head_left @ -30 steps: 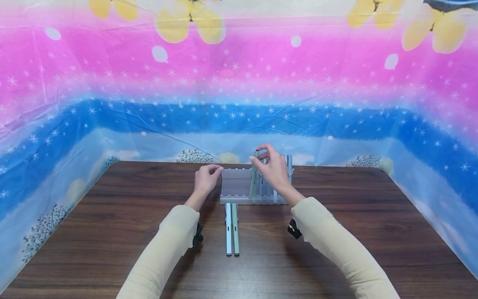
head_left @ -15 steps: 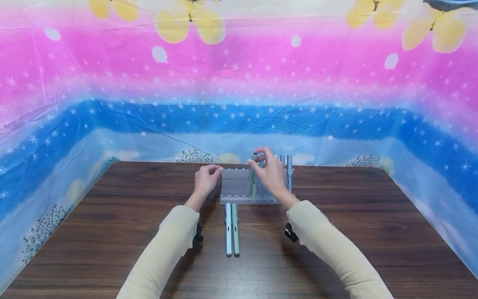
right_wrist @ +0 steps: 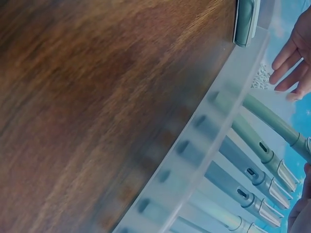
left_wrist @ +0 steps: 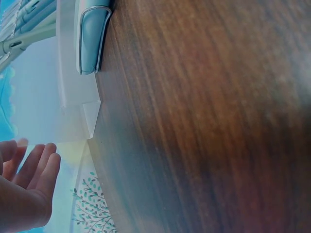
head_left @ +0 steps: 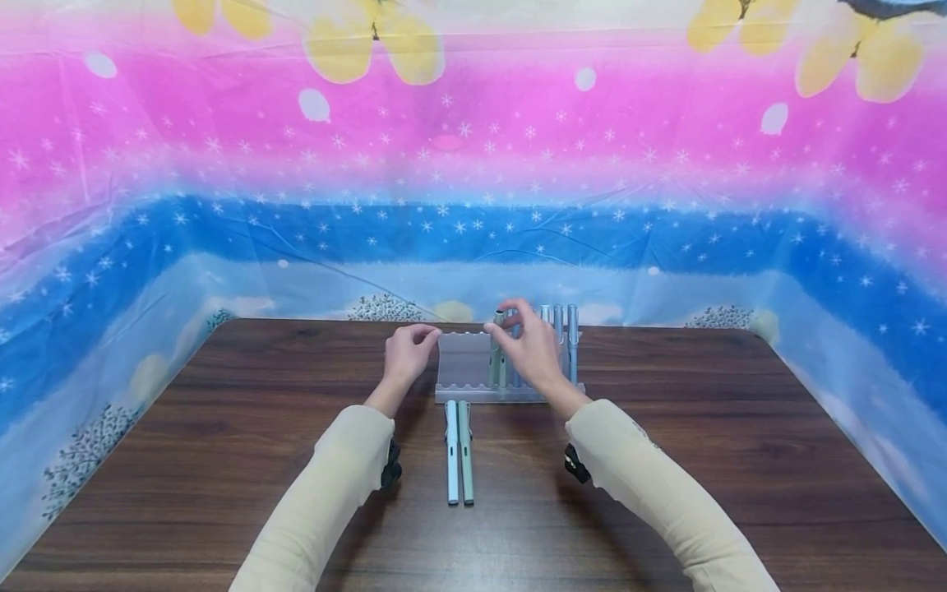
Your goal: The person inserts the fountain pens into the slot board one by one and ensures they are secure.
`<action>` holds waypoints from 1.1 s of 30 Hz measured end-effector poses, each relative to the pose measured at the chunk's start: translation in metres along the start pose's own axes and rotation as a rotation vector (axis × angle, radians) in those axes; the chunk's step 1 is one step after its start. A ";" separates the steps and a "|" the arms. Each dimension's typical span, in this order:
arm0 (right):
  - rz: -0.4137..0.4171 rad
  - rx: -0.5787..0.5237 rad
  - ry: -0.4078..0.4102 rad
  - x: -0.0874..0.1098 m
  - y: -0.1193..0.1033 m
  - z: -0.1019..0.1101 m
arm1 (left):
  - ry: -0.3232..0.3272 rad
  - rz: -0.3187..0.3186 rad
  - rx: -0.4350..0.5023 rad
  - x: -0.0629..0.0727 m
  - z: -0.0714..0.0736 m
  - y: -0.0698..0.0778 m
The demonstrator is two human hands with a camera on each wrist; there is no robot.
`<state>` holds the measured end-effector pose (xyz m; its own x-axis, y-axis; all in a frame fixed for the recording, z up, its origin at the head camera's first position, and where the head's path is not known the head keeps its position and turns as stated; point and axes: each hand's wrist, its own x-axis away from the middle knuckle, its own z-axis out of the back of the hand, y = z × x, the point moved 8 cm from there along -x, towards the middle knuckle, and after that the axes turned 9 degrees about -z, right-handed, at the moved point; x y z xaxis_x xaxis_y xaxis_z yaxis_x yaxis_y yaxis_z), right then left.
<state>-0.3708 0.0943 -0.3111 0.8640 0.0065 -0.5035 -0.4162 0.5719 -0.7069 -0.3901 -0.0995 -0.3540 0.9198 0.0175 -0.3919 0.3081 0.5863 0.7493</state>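
Left hand pinches the upper left corner of the rack, whose left slots are unfilled. In front, on the tabletop, a blue pen and a green pen lie side by side, apparently left to rack. A held pen, also green, stands in the rack, seemingly almost seated, pinched near its top by the right hand. Rightward, racked pens appear done.

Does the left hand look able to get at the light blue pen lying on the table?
Probably yes: the light blue pen lies in front of the pen stand with nothing on top and its left side free. The left hand would likely have to leave the stand's upper corner first.
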 end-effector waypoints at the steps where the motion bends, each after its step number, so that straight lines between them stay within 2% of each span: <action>1: 0.006 0.006 -0.003 0.000 -0.001 -0.001 | 0.000 0.000 0.000 0.000 0.000 0.000; 6: 0.028 0.026 -0.015 -0.001 -0.003 -0.003 | 0.003 0.003 0.000 -0.001 0.001 0.000; 12: 0.017 0.038 -0.039 -0.003 -0.002 -0.005 | 0.000 0.000 -0.001 -0.002 0.001 0.000; 16: 0.034 0.062 -0.089 -0.004 -0.002 -0.008 | 0.001 -0.003 0.001 -0.002 0.000 0.000; 25: 0.114 0.229 -0.224 0.000 0.001 -0.015 | -0.008 0.017 0.007 0.000 0.000 -0.001; 33: 0.073 0.281 -0.251 -0.001 0.009 -0.018 | -0.006 0.015 -0.008 0.000 0.000 -0.001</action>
<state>-0.3801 0.0845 -0.3257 0.8921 0.2363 -0.3852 -0.4152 0.7650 -0.4924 -0.3908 -0.0998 -0.3548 0.9257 0.0210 -0.3776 0.2927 0.5923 0.7506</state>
